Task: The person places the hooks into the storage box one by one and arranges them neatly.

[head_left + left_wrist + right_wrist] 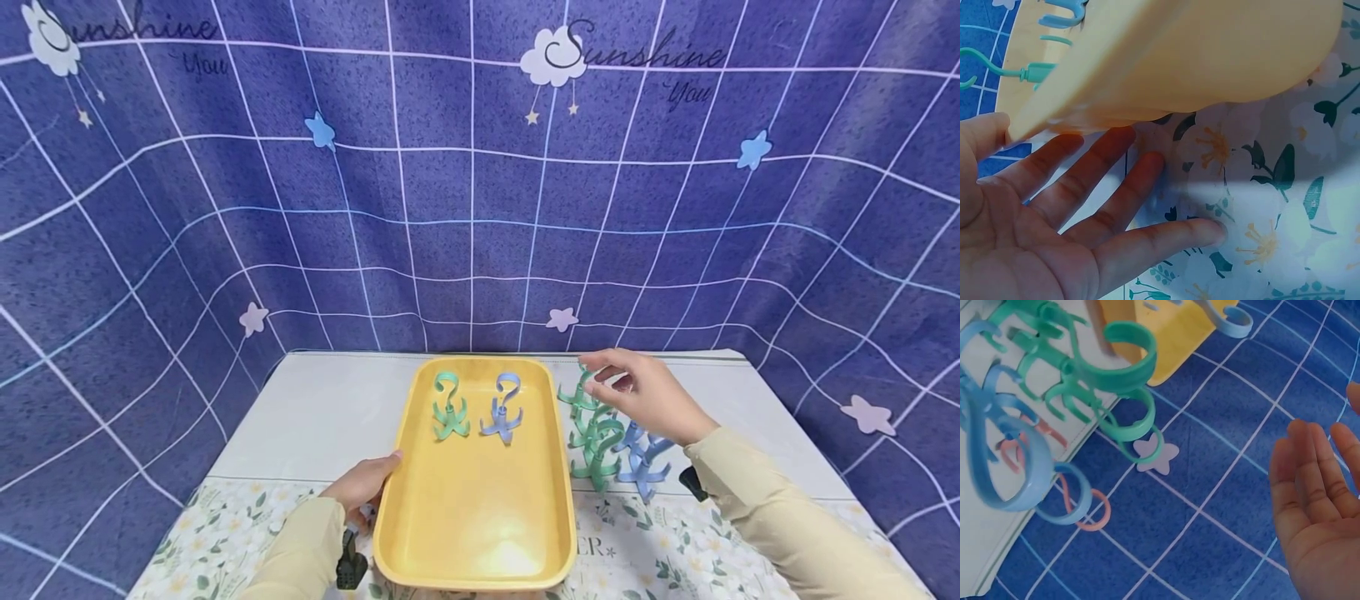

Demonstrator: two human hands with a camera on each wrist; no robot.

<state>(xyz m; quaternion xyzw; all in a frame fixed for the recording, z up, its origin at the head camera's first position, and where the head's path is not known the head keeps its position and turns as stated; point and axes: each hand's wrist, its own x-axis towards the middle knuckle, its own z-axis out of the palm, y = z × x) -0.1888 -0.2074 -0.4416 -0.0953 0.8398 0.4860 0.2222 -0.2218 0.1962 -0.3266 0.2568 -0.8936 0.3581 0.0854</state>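
The left hand (365, 483) lies with its fingers (1079, 181) straight and spread, flat against the near left edge of the yellow tray (480, 508); the fingertips touch the tray's rim and underside, and nothing is gripped. In the left wrist view the palm faces up, with the tray's corner just above the fingertips and the floral tablecloth (1272, 206) beneath.

The right hand (645, 396) hovers over the cluster of hooks at the right of the tray, fingers loosely extended and slightly bent, thumb below them, holding nothing. In the right wrist view the palm (1319, 506) is open and bare, apart from the hooks.

Just under that hand stand the green hooks (594, 429), close beside the tray's right rim, and the blue hooks (641, 462) lie to their right, nearer the person. The right wrist view also shows pinkish-orange hooks (1088, 509) behind the blue ones.

Inside the tray, toward its far end, one green hook (450, 408) stands on the left and one blue hook (504, 408) just beside it on the right.

The table (330, 400) is white at the far part, and a dark blue grid-patterned backdrop (480, 208) rises behind it.
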